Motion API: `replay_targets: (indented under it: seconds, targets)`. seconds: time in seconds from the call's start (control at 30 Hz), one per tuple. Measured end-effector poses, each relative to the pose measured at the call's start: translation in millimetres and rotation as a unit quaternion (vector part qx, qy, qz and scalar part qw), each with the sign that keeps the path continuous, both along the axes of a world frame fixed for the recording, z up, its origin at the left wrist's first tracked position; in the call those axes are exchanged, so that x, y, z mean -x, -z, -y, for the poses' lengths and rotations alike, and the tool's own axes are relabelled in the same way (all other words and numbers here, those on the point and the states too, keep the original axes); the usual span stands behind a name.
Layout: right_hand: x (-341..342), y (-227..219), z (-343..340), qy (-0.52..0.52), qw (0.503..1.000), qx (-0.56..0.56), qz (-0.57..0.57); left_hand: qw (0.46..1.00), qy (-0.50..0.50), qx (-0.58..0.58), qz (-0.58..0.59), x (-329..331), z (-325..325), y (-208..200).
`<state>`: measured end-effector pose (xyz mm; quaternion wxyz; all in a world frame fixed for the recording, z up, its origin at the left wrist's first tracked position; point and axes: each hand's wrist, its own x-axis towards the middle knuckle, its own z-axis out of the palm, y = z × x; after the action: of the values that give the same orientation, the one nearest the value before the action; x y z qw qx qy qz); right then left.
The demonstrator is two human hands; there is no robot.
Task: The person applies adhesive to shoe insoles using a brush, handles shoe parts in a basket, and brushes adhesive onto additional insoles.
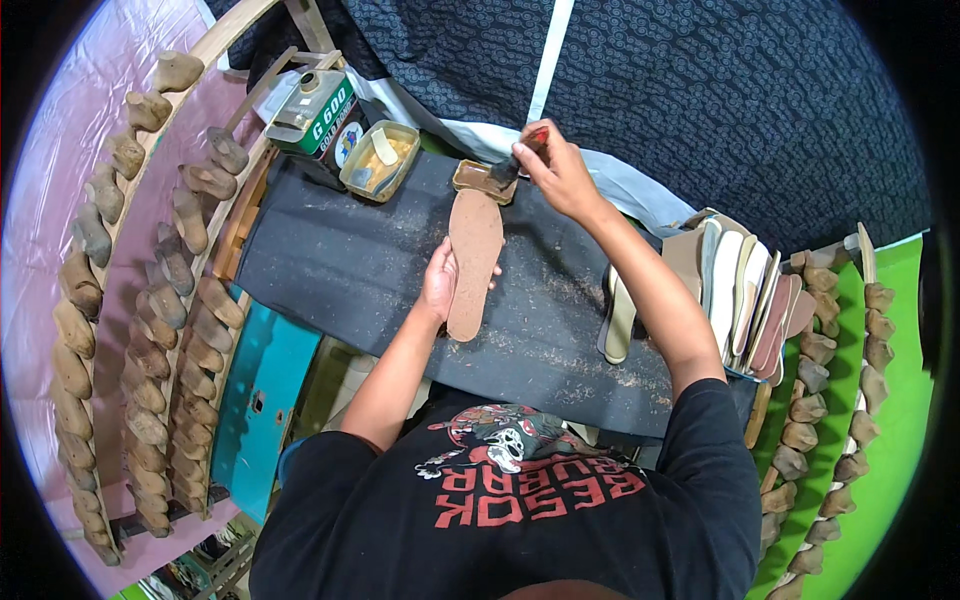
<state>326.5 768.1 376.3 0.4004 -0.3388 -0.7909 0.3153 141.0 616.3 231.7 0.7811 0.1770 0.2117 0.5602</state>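
Note:
A brown insole (pixel 474 262) lies across my left hand (pixel 437 282), which grips it from beneath by its edges, with fingertips showing at the far side. Its toe end reaches up toward a small rectangular tub (pixel 468 177) with something brown inside. My right hand (pixel 562 178) is closed around the dark red handle of a brush (pixel 508 172). The brush's dark bristle end points down at the right part of that tub; whether it touches the contents I cannot tell.
A dark, debris-strewn cloth covers the table (pixel 350 265). At the back left are a green can (pixel 318 118) and a glue-smeared plastic tub (pixel 380 165). A row of insoles (pixel 745 290) stands on the right, with a loose pair (pixel 618 315) beside it. Racks of wooden shoe lasts (pixel 145 395) flank both sides.

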Motion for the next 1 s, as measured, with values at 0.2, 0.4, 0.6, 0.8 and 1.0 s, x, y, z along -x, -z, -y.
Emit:
replay_targets:
  seconds: [0.2, 0.4, 0.6, 0.8, 1.0]
  targets:
    - [2, -8, 18, -0.057, 0.993, -0.093, 0.045, 1.0, 0.012, -0.008, -0.008, -9, -4, 1]
    - [-7, 5, 76, -0.154, 0.974, -0.136, 0.093, 1.0, -0.025, -0.01, -0.007, -4, -6, -1]
    - [-9, 0, 70, -0.132, 0.982, -0.073, 0.11, 0.999, 0.009, -0.016, -0.033, -3, -2, -1]
    - [0, -2, 31, -0.052, 0.989, -0.121, 0.071, 0.999, 0.014, -0.013, -0.036, -11, 4, -1]
    - [-1, 13, 82, -0.161, 0.965, -0.187, 0.09, 1.0, -0.006, -0.002, 0.009, -7, 2, -11]
